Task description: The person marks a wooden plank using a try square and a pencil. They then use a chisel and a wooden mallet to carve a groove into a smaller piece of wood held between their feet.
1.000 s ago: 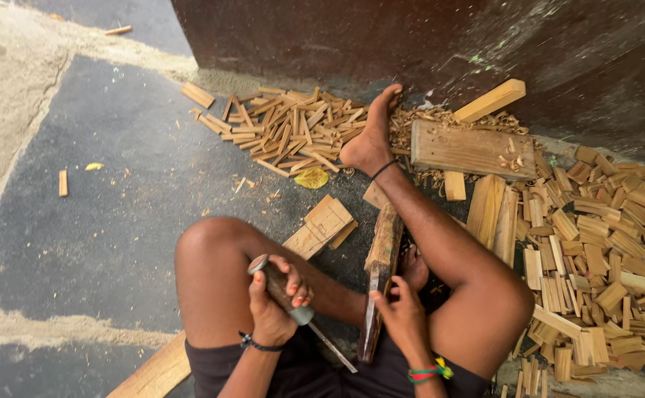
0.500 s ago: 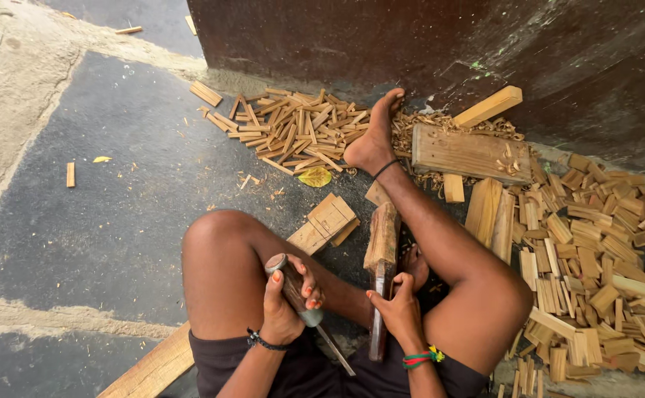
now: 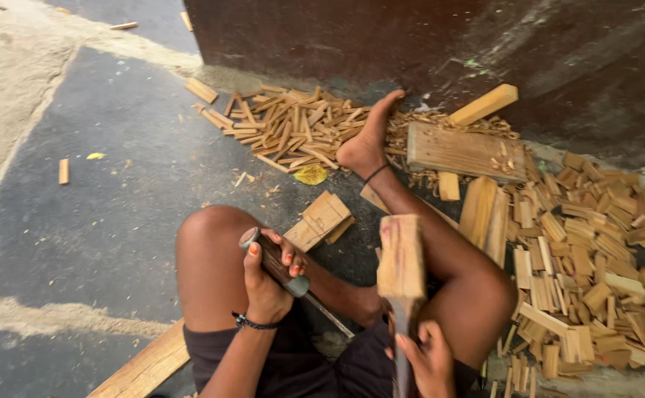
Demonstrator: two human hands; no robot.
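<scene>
Left hand (image 3: 267, 284) grip wrapped tight on the grey-handled metal chisel (image 3: 282, 271), angled down between my legs. Right hand (image 3: 429, 361) grip closed around the pale rectangular wooden mallet (image 3: 401, 258), head raised upright, clear of the split wood pile (image 3: 595, 273) on the floor.

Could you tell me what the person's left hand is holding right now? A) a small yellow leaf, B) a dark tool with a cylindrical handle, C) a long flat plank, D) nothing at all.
B: the left hand has its fingers wrapped round a dark cylindrical-handled tool, while the right hand holds a wooden block upright on a blade.
</scene>
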